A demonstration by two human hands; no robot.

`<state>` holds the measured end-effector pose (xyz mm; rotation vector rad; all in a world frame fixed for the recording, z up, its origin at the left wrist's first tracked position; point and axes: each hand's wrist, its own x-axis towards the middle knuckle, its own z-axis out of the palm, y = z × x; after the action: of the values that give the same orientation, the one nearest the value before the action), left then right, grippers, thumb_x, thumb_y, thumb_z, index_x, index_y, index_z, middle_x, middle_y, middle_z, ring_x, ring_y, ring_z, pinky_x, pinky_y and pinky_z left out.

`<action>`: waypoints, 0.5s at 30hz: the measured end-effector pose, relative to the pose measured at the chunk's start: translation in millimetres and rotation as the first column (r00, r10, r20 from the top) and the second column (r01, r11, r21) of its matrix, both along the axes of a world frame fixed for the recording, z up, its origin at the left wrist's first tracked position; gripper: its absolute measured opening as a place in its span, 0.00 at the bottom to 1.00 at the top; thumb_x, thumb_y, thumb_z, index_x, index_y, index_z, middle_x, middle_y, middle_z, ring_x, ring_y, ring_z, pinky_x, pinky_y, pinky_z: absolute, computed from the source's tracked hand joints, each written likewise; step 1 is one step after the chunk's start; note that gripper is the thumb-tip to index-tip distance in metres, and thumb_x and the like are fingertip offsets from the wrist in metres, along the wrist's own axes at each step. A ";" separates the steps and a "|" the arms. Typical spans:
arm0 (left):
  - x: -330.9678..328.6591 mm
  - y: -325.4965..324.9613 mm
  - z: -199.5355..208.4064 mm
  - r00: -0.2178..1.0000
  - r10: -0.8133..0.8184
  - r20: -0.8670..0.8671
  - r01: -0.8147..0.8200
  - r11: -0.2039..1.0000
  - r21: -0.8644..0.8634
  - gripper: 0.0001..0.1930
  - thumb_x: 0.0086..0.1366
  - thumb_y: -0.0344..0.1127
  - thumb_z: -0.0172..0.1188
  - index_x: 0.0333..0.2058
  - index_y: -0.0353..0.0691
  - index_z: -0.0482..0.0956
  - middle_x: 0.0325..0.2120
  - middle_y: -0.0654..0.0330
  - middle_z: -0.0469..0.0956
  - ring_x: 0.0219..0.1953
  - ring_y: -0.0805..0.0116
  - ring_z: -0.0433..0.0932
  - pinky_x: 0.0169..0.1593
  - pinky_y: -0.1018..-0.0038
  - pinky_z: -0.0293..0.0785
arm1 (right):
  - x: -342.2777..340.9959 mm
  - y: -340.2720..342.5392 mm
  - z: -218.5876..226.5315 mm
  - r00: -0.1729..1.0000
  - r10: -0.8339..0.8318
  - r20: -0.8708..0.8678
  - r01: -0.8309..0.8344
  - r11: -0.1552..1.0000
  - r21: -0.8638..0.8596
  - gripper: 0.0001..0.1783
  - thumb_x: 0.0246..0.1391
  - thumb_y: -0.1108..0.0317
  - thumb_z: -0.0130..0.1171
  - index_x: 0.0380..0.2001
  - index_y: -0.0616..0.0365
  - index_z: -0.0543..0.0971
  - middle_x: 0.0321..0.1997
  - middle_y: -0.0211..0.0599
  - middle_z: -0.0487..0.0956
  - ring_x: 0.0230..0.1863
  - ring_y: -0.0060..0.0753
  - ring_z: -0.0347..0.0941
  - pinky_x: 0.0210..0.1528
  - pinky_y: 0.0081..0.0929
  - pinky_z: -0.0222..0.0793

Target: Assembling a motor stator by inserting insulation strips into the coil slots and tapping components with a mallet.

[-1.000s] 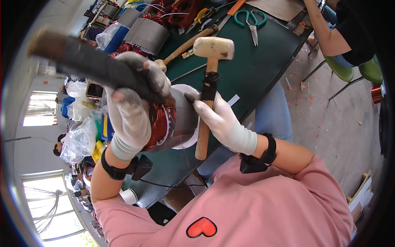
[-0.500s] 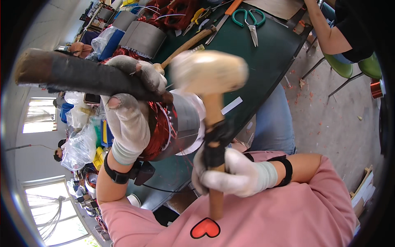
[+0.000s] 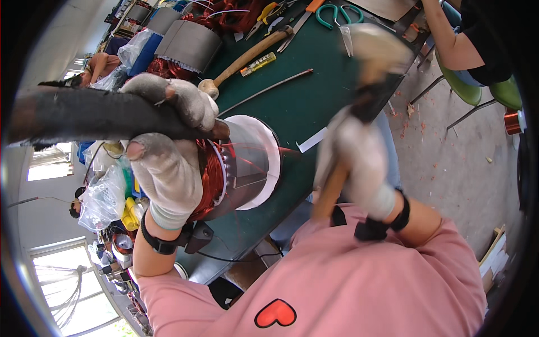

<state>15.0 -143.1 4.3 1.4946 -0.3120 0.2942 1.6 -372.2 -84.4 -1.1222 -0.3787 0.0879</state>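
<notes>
A workshop, shown by pliers, hammer and wire-wound cylinder on green bench

The stick is black with brown ends. The left glove and right glove are white, with dirty grey patches on the left one. The wire is red, and the metal drum is grey with a white rim. The mallet has a cream head and a brown handle. The table is dark green. The shirt is pink with a black-edged red heart.
</notes>
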 end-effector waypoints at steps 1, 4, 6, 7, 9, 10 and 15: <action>0.5 0.5 0.7 0.999 -0.033 0.002 0.033 0.999 0.020 0.46 0.49 0.72 0.70 0.55 0.44 0.67 0.41 0.62 0.70 0.35 0.67 0.68 0.38 0.66 0.66 | -10.9 3.2 2.2 0.979 0.198 -0.039 -0.202 0.964 -0.171 0.13 0.69 0.60 0.51 0.42 0.60 0.74 0.26 0.35 0.78 0.23 0.27 0.74 0.28 0.28 0.71; 4.0 4.5 3.5 0.997 0.065 0.050 -0.067 0.997 0.040 0.44 0.52 0.71 0.69 0.55 0.44 0.67 0.41 0.62 0.68 0.36 0.66 0.68 0.39 0.65 0.66 | -22.5 4.7 -10.4 0.709 0.561 -0.428 -0.589 0.804 0.077 0.15 0.69 0.57 0.55 0.45 0.58 0.69 0.24 0.32 0.77 0.18 0.25 0.71 0.24 0.24 0.69; 7.0 8.8 2.4 0.995 -0.038 0.098 0.037 0.999 0.012 0.43 0.54 0.70 0.68 0.55 0.43 0.67 0.41 0.62 0.68 0.37 0.66 0.68 0.40 0.64 0.66 | -13.0 -1.8 -23.4 0.794 0.403 -0.455 -0.399 0.910 0.110 0.16 0.70 0.55 0.51 0.45 0.58 0.69 0.19 0.34 0.74 0.17 0.26 0.71 0.21 0.23 0.68; 7.8 11.7 1.5 0.994 -0.050 0.102 0.053 0.998 -0.025 0.41 0.56 0.70 0.66 0.55 0.44 0.68 0.39 0.62 0.68 0.36 0.66 0.67 0.41 0.64 0.65 | -7.3 -0.9 -29.4 0.854 0.260 -0.451 -0.236 0.966 0.110 0.16 0.73 0.55 0.47 0.44 0.59 0.69 0.18 0.34 0.73 0.16 0.26 0.70 0.19 0.23 0.68; 9.9 17.0 -1.9 0.995 -0.025 0.100 0.027 1.000 -0.015 0.39 0.59 0.70 0.63 0.55 0.44 0.70 0.35 0.61 0.67 0.34 0.66 0.65 0.42 0.63 0.63 | -1.8 3.9 -32.6 0.915 0.042 -0.400 0.064 0.966 0.249 0.17 0.74 0.56 0.45 0.40 0.60 0.71 0.18 0.34 0.73 0.15 0.27 0.68 0.19 0.23 0.67; 10.8 18.8 -4.0 0.996 0.014 0.093 -0.006 0.996 -0.086 0.37 0.60 0.71 0.61 0.54 0.45 0.70 0.33 0.61 0.66 0.33 0.66 0.63 0.43 0.63 0.62 | 0.7 6.3 -29.8 0.926 -0.016 -0.377 0.112 0.966 0.234 0.18 0.74 0.56 0.44 0.38 0.60 0.71 0.18 0.34 0.73 0.15 0.27 0.67 0.19 0.23 0.66; 13.5 26.3 -2.8 0.986 -0.126 0.111 0.138 0.984 -0.114 0.38 0.61 0.69 0.64 0.56 0.44 0.69 0.46 0.60 0.71 0.38 0.65 0.67 0.43 0.63 0.66 | -11.8 19.9 -12.7 0.621 0.645 -0.445 -0.664 0.735 0.139 0.16 0.71 0.55 0.50 0.43 0.58 0.75 0.20 0.32 0.75 0.17 0.28 0.70 0.24 0.26 0.68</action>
<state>28.5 -116.8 1.5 1.3348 -0.4660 0.2798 -10.2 -352.3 -97.1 -0.9074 -0.3344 1.0184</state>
